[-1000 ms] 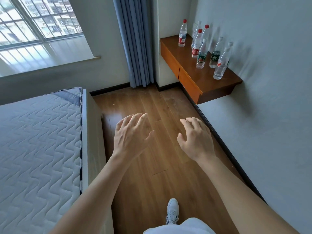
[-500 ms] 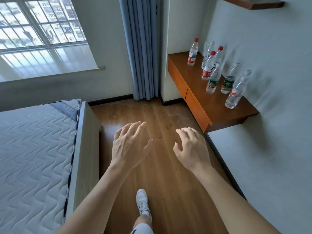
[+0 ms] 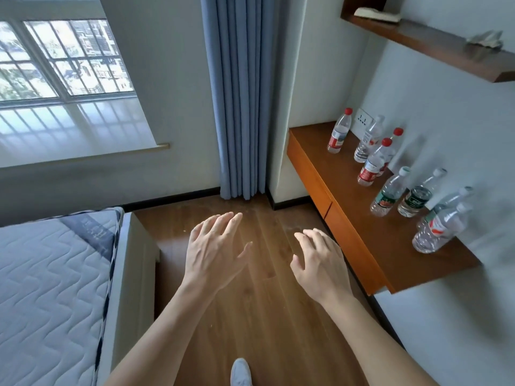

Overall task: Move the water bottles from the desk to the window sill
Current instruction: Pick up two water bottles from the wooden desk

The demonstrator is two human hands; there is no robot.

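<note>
A wooden floor (image 3: pixel 267 316) runs up the middle of the room, with a bed (image 3: pixel 50 288) along the left, its quilted white mattress reaching to the near edge. Far left, a large barred window (image 3: pixel 55 59) sits above a pale window sill (image 3: pixel 69 129), which is bare of bottles. A blue curtain (image 3: pixel 239 93) hangs in folds between the window and a white pillar. On the right wall a brown table (image 3: pixel 362 218) is fixed above the floor, with orange drawer fronts facing left. Higher on that wall a dark shelf (image 3: pixel 429 43) carries a few pale items too blurred to name.

The water bottles (image 3: pixel 387 195) all stand upright on the table, close to the wall: a red-capped one (image 3: pixel 338 132) farthest, then a clear one (image 3: pixel 367 143) and two more with red caps just beside it, two with dark green labels in the middle, and a blurred pair (image 3: pixel 437 229) nearest, by the table's near corner.

Both hands are empty and hover over the floor, well apart from the bottles. The left hand (image 3: pixel 214 252) is spread wide, fingers fanned forward. The right hand (image 3: pixel 320 260) is open too, with fingers loosely curled. A white shoe (image 3: pixel 241 373) shows at the near edge.
</note>
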